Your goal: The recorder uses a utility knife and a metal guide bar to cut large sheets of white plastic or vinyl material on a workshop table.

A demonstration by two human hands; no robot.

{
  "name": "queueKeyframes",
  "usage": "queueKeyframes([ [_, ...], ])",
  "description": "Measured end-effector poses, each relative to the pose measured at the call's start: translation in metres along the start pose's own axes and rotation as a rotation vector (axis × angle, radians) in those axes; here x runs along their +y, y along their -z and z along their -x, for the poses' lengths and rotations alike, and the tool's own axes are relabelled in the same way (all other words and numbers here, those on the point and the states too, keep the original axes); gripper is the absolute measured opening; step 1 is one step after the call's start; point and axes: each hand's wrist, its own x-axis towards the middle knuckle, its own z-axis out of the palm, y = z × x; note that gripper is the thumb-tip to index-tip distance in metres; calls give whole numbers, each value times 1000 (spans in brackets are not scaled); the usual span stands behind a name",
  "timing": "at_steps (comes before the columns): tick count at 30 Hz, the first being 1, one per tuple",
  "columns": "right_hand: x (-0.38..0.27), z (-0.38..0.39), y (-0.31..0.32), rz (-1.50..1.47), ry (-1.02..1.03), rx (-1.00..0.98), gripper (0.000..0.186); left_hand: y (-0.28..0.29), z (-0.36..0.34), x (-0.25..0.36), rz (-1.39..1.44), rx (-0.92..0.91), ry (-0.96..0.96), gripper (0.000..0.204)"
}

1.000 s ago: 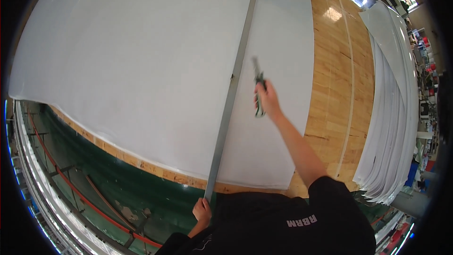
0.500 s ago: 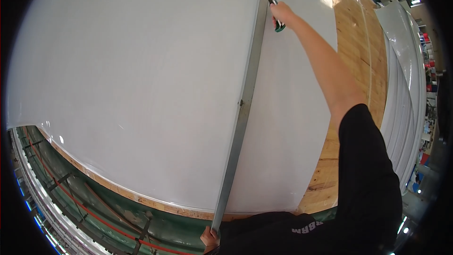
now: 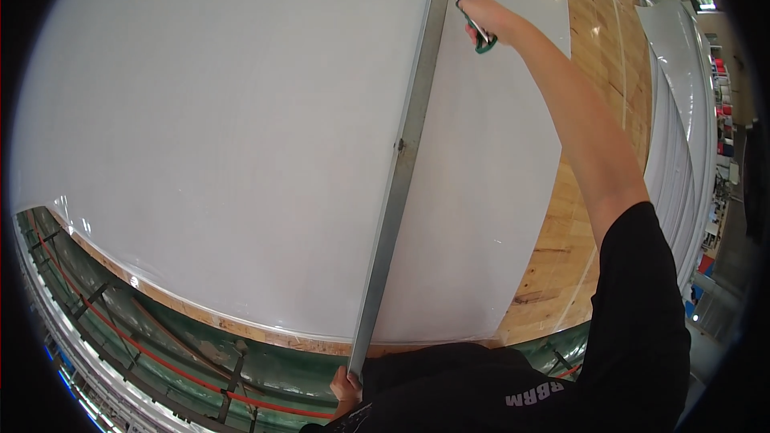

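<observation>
A long grey metal straightedge [image 3: 395, 200] lies lengthwise across a large glossy white sheet [image 3: 224, 144]. At its near end, past the table edge, my left hand [image 3: 346, 386] is closed around the bar. Far off, with the arm stretched out, my right hand [image 3: 489, 18] grips what looks like a utility knife [image 3: 485, 42] with a silver body and a green looped end. The knife's dark tip is close beside the bar's right edge; whether it touches the sheet I cannot tell.
Under the sheet is a wooden tabletop [image 3: 553, 273], bare along the right. More white sheets [image 3: 678, 152] lie stacked beyond it. Below the near left edge runs a green metal frame [image 3: 184, 353] with a red-orange hose [image 3: 148, 350].
My view has shifted slightly. The right hand and knife have tilted, with the green end swung a little to the right. The left hand still holds the bar's end.
</observation>
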Motion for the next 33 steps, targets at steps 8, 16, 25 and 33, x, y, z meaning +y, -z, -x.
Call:
queueKeyframes([
  [8,13,90,-54,-34,-55,-57,20,4,-1,4,12,57,-56,35],
  [16,26,150,-92,-49,-103,-146,19,6,-3,13,-5,130,-99,30],
  [25,40,229,-148,-105,-126,-190,19,10,1,19,-11,134,-114,27],
  [33,66,295,-196,-132,-106,-199,23,8,4,18,2,151,-116,27],
])
